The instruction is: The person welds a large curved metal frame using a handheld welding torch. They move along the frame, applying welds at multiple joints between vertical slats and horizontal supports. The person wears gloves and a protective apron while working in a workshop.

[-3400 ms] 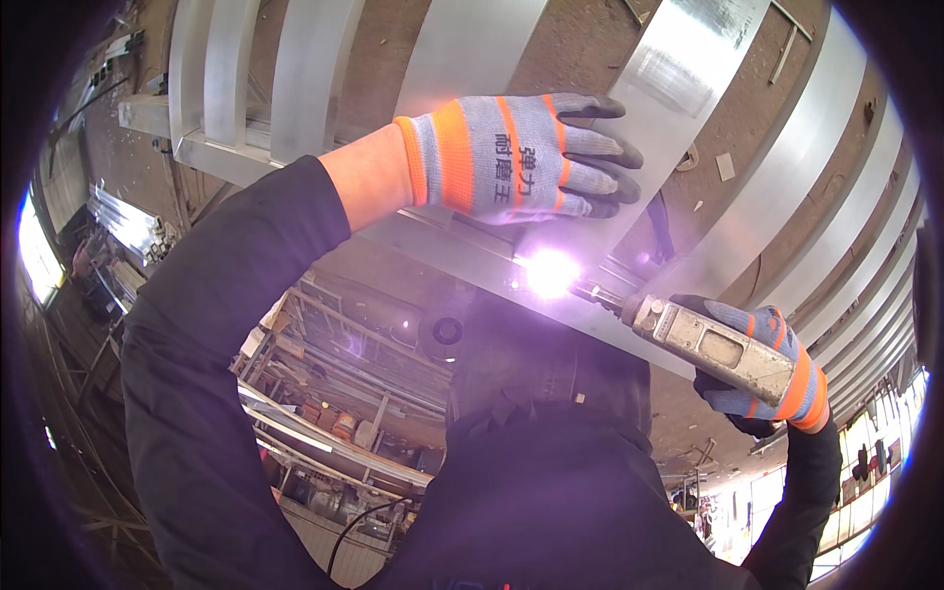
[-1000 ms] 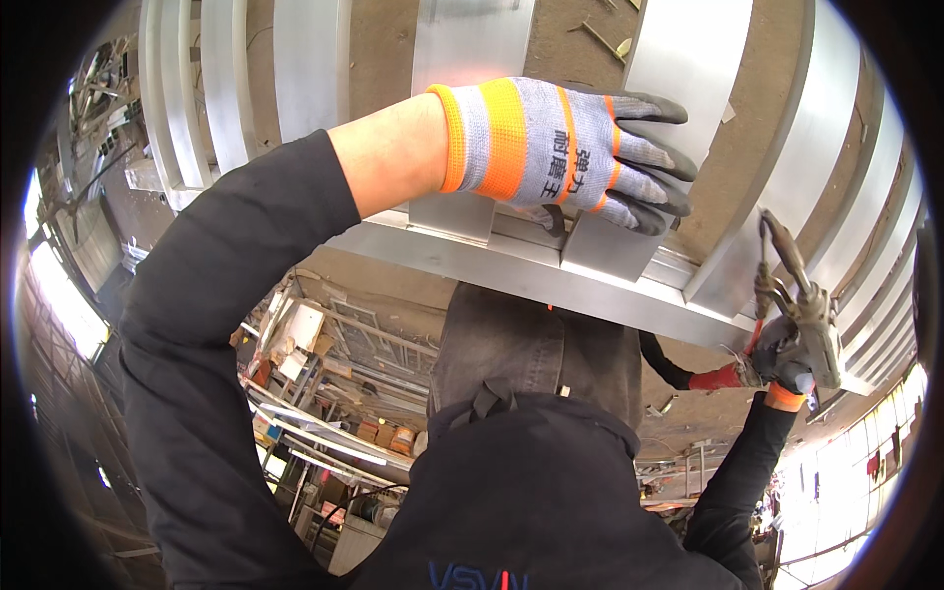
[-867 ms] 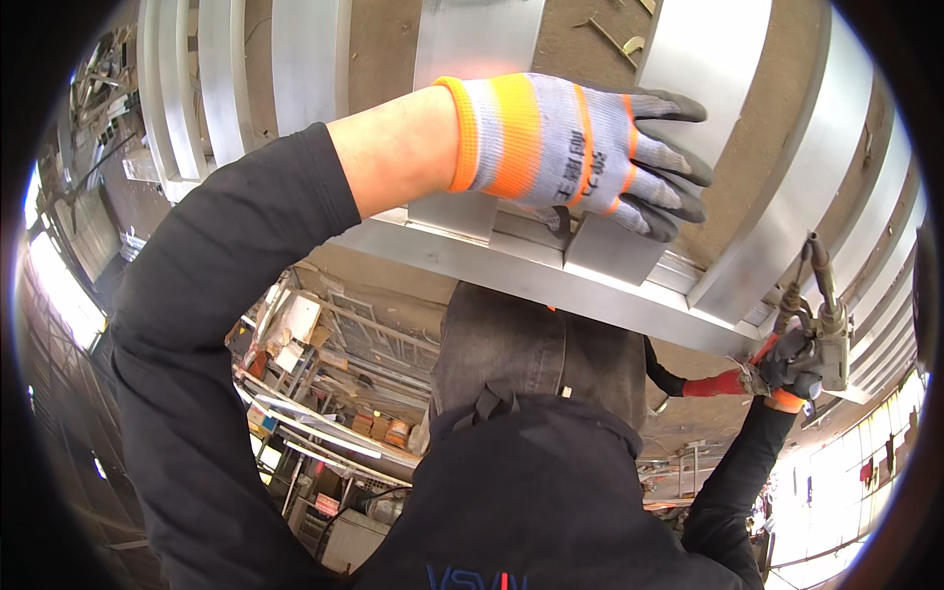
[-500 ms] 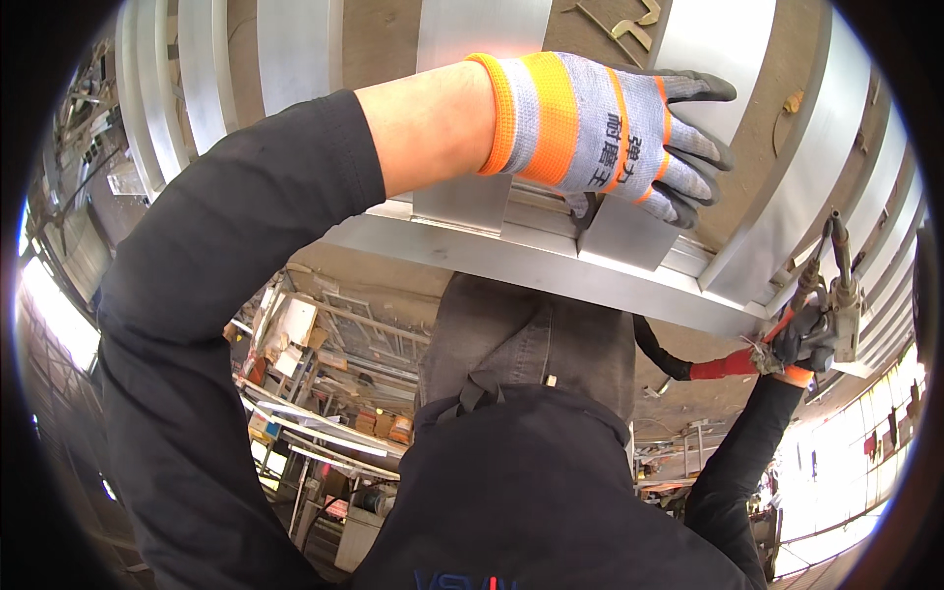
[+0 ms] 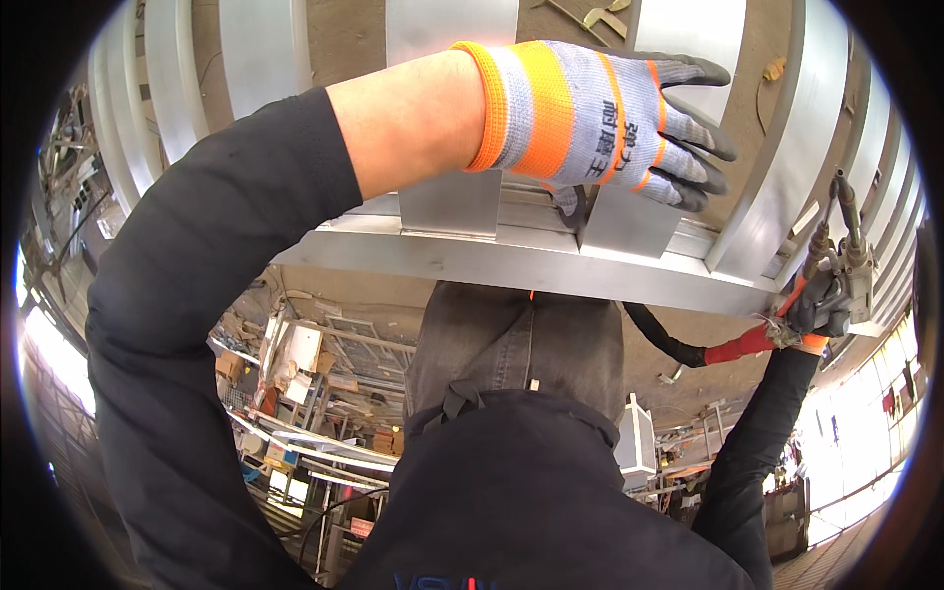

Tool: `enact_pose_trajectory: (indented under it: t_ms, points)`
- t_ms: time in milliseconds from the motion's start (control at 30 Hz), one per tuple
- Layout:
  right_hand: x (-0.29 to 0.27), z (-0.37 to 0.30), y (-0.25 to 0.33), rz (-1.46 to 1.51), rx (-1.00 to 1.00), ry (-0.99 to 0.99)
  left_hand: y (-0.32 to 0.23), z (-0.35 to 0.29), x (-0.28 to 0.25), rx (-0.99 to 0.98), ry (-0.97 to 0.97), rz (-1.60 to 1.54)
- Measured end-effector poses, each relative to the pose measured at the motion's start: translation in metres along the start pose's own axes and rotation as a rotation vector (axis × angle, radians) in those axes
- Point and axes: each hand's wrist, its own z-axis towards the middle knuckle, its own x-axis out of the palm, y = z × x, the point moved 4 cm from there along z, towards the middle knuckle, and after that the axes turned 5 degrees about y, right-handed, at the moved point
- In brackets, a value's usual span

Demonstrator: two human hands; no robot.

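Observation:
A grey glove with orange bands covers my left hand [image 5: 629, 128]. It lies back up over the slats [image 5: 629, 226] of a silver metal frame [image 5: 531, 264], fingers apart and pointing right, thumb tucked down toward the near rail. Whether the palm presses on the metal is hidden. At the frame's right end, my gloved right hand [image 5: 818, 307] is closed around a grey metal tool with two slim upright tubes, which looks like a welding gun [image 5: 854, 264]. A red-sleeved black cable [image 5: 737, 346] runs from it toward my legs.
Flat bars of the frame continue to both sides in front of me. A bent metal piece [image 5: 602, 20] and a dry leaf [image 5: 775, 67] lie on the brown floor beyond. Cluttered racks [image 5: 315, 364] stand lower left; a white box-like object [image 5: 637, 438] is lower right.
The whole view has shifted a little, with the frame's slats farther left. My right hand and the tool sit slightly farther right and up. My left hand keeps nearly the same pose.

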Motion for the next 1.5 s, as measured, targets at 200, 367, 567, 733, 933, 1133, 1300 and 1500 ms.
enact_pose_trajectory:
  t_ms: [200,367,567,733,933,1133,1300,1500]
  points:
    - [-0.002,-0.009,-0.003,0.010,0.039,-0.038,0.003,0.009,0.017,0.005,0.043,0.044]
    - [-0.003,-0.024,-0.009,0.032,0.067,-0.063,0.001,0.009,0.023,-0.023,-0.035,0.064]
    - [-0.002,-0.030,-0.018,0.061,0.084,-0.096,-0.001,-0.001,0.016,0.009,-0.114,-0.070]
    - [-0.007,-0.025,-0.022,0.081,0.088,-0.132,0.001,0.018,0.015,-0.048,-0.053,-0.033]
    - [-0.015,-0.032,-0.025,0.079,0.100,-0.164,0.004,0.032,0.025,0.033,0.045,0.017]
    - [-0.012,-0.052,-0.025,0.093,0.143,-0.177,0.002,0.027,0.033,0.058,-0.121,-0.078]
    - [-0.005,-0.062,-0.026,0.115,0.161,-0.175,0.004,0.028,0.046,-0.004,-0.106,-0.417]
    - [-0.005,-0.060,-0.032,0.133,0.167,-0.183,0.004,0.022,0.040,0.037,-0.226,-0.152]
